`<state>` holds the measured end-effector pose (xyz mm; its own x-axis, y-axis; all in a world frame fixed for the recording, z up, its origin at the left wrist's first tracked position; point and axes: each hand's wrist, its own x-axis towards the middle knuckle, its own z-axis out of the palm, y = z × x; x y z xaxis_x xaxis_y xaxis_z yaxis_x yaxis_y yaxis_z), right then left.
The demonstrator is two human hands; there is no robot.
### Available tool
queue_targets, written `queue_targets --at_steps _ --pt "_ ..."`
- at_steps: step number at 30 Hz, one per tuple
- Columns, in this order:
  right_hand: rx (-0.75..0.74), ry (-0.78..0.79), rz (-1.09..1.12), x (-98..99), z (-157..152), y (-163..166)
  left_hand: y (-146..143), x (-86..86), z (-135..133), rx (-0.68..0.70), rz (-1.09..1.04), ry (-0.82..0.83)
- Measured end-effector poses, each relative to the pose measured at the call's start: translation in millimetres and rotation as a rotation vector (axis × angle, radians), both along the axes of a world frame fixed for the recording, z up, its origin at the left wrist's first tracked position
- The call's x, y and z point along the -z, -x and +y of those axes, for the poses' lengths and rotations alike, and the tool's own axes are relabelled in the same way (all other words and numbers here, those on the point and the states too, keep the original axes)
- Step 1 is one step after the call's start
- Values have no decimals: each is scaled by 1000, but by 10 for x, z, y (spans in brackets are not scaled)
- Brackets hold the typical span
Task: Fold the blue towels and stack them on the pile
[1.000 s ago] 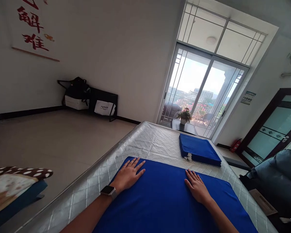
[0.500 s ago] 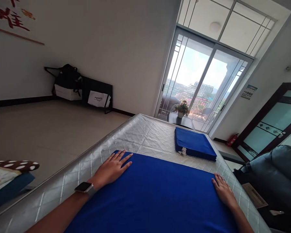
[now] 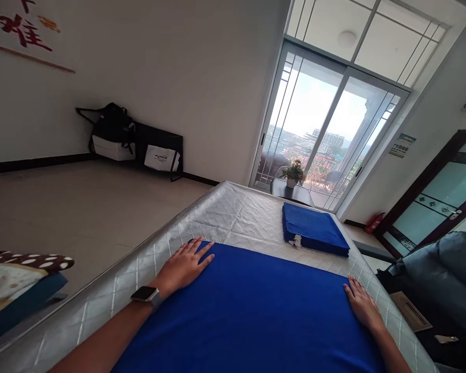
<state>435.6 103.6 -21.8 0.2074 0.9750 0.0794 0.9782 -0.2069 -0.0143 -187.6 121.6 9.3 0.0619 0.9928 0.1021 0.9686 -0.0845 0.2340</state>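
Observation:
A large blue cloth (image 3: 256, 305) lies spread flat on a silver quilted mattress (image 3: 233, 217). My left hand (image 3: 184, 266), with a smartwatch on the wrist, rests palm down and open on the cloth's far left corner. At the cloth's far right corner my right hand (image 3: 363, 306) lies flat and open, fingers together. A stack of folded blue cloths (image 3: 314, 233) sits farther back on the right side of the mattress.
A dark table with a potted plant (image 3: 294, 173) stands beyond the mattress by the glass balcony door (image 3: 318, 140). Bags and a black rack (image 3: 132, 145) line the far wall. A spotted cushion (image 3: 19, 280) is at the left, a grey sofa (image 3: 442, 274) at the right.
My right hand slid from the middle of the cloth out to its right corner. My left hand stayed at the left corner. The view shifted slightly.

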Motion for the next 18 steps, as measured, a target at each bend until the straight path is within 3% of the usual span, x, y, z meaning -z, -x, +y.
queue_targets --at_steps 5,8,11,14,18 --pt "42 -70 -170 -93 -54 114 -15 -22 -26 -9 0 1" --pt "22 -133 -271 -252 -58 537 -6 -2 -22 -7 -20 -21" --pt "-108 -121 -202 -476 -85 1380 -1 7 -23 -4 -33 -37" --pt "-348 -82 -23 -654 -184 2481 -5 -4 -37 -7 -32 -55" --pt "-660 -14 154 -698 -281 3754 -9 -19 -55 -10 -10 -71"
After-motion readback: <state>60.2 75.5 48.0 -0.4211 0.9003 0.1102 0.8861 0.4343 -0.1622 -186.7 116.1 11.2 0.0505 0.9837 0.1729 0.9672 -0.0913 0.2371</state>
